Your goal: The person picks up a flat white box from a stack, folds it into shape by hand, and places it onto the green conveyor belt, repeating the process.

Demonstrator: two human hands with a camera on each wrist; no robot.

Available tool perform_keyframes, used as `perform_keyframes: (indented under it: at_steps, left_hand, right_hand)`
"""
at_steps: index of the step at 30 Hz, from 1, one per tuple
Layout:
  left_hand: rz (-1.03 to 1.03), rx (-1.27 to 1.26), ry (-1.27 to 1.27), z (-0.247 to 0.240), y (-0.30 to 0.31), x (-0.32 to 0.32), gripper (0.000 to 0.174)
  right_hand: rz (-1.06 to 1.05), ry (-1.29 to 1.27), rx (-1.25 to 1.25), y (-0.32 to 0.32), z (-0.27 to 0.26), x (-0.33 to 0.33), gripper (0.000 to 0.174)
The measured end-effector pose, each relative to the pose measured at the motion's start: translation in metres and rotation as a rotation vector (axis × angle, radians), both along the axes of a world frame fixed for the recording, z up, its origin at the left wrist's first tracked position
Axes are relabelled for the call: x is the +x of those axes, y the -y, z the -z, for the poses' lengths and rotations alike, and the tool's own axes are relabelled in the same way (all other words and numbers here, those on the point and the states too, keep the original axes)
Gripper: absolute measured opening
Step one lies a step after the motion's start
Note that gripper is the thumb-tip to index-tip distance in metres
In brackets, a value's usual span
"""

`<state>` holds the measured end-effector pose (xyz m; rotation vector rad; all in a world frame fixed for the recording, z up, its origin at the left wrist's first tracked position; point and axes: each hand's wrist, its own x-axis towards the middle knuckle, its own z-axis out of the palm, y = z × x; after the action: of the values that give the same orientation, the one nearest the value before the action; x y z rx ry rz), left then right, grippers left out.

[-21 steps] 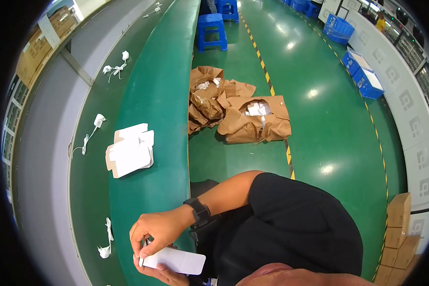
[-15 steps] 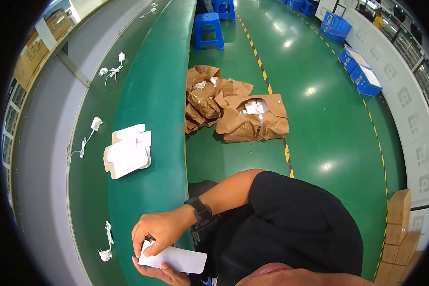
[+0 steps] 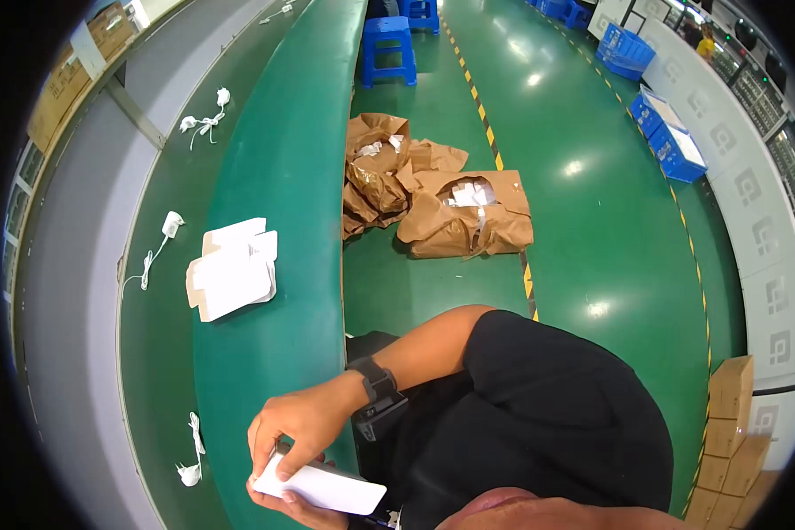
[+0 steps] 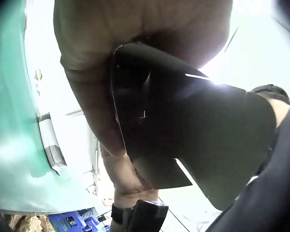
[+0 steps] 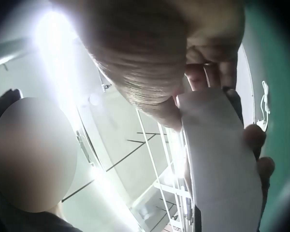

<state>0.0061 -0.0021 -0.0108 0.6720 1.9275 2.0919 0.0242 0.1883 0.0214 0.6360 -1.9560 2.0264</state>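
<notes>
A narrow white box [image 3: 331,488] is held between both hands over the belt's near end. From above, my right hand [image 3: 296,428] pinches its left end with thumb and fingers. My left hand [image 3: 302,511] supports it from below, fingers curled round its side. In the left wrist view, the box's shaded face [image 4: 193,121] shows slits and a flap-like end, with my left hand [image 4: 135,34] gripping the upper edge. In the right wrist view, the thumb of my right hand [image 5: 150,53] presses beside the box's end [image 5: 220,159].
Flattened white cartons [image 3: 234,272] lie stacked on the green belt [image 3: 283,168]. White plug adapters with cables [image 3: 173,223] are spaced along the left strip. Brown paper-wrapped packages [image 3: 495,216] stand on the floor beside the belt, with a blue stool [image 3: 389,53] beyond them.
The white box has tilted in my hands, and its far end has dipped slightly. Both hands keep their hold, with the right thumb shifted a little on the box. The head view has shifted slightly.
</notes>
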Motion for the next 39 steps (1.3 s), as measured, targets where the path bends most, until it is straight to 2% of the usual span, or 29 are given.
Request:
perform_keyframes:
  at_steps: [3, 6, 11, 14, 16, 17, 18, 20, 21, 23, 24, 26, 29, 31, 32, 34, 37, 39]
  left_hand:
    - [-0.045, 0.015, 0.013, -0.005, -0.009, 0.007, 0.073]
    - [-0.085, 0.031, 0.018, -0.009, -0.015, 0.01, 0.071]
    - [-0.037, -0.056, 0.014, 0.011, 0.007, -0.007, 0.071]
    - [-0.03, -0.031, 0.062, 0.015, 0.014, -0.015, 0.08]
    - [-0.035, 0.086, 0.112, 0.018, 0.02, -0.021, 0.08]
    - [-0.057, 0.133, 0.208, 0.01, 0.026, -0.022, 0.076]
    - [-0.079, 0.184, 0.297, -0.001, 0.032, -0.026, 0.072]
    - [-0.184, 0.213, 0.236, -0.016, 0.057, -0.065, 0.057]
    - [-0.275, 0.177, 0.257, -0.001, 0.099, -0.105, 0.05]
    - [-0.39, 0.143, 0.345, 0.024, 0.172, -0.177, 0.042]
    - [-0.419, 0.143, 0.392, 0.025, 0.191, -0.203, 0.041]
    - [-0.509, 0.095, 0.37, 0.024, 0.215, -0.245, 0.04]
    - [-0.517, 0.187, 0.333, 0.037, 0.249, -0.31, 0.038]
    - [-0.707, 0.238, 0.443, 0.043, 0.264, -0.344, 0.036]
    - [-0.717, 0.259, 0.412, 0.05, 0.266, -0.353, 0.038]
    - [-0.749, 0.282, 0.38, 0.058, 0.267, -0.346, 0.04]
    - [-0.99, -0.041, 0.135, 0.064, 0.242, -0.314, 0.045]
    - [-0.985, -0.021, 0.118, 0.046, 0.21, -0.272, 0.047]
  right_hand:
    - [0.088, -0.106, 0.039, 0.001, 0.004, 0.003, 0.023]
    - [0.046, -0.02, 0.035, -0.003, 0.007, 0.004, 0.023]
    - [0.001, -0.074, -0.011, 0.001, 0.023, -0.006, 0.022]
    - [0.095, -0.063, -0.055, 0.012, 0.035, -0.016, 0.022]
    - [0.057, 0.003, 0.003, 0.007, 0.036, -0.029, 0.021]
    - [0.006, 0.027, 0.121, -0.002, 0.038, -0.035, 0.024]
    - [0.181, -0.168, 0.343, -0.012, 0.037, -0.044, 0.031]
    - [0.659, -0.399, 0.671, -0.05, 0.03, -0.065, 0.042]
    - [0.838, -0.277, 0.742, -0.069, 0.024, -0.076, 0.049]
    - [1.151, -0.211, 1.081, -0.108, 0.029, -0.085, 0.052]
    - [1.161, -0.218, 1.074, -0.121, 0.037, -0.087, 0.052]
    - [1.112, -0.081, 1.234, -0.136, 0.051, -0.094, 0.047]
    - [1.034, -0.024, 1.226, -0.142, 0.044, -0.095, 0.044]
    - [0.936, -0.001, 1.212, -0.14, 0.044, -0.094, 0.043]
    - [0.929, -0.052, 1.191, -0.146, 0.043, -0.093, 0.038]
    - [0.901, -0.113, 1.166, -0.151, 0.043, -0.091, 0.034]
    - [1.019, -0.121, 1.283, -0.151, 0.045, -0.09, 0.028]
    - [0.999, -0.127, 1.264, -0.156, 0.051, -0.093, 0.026]
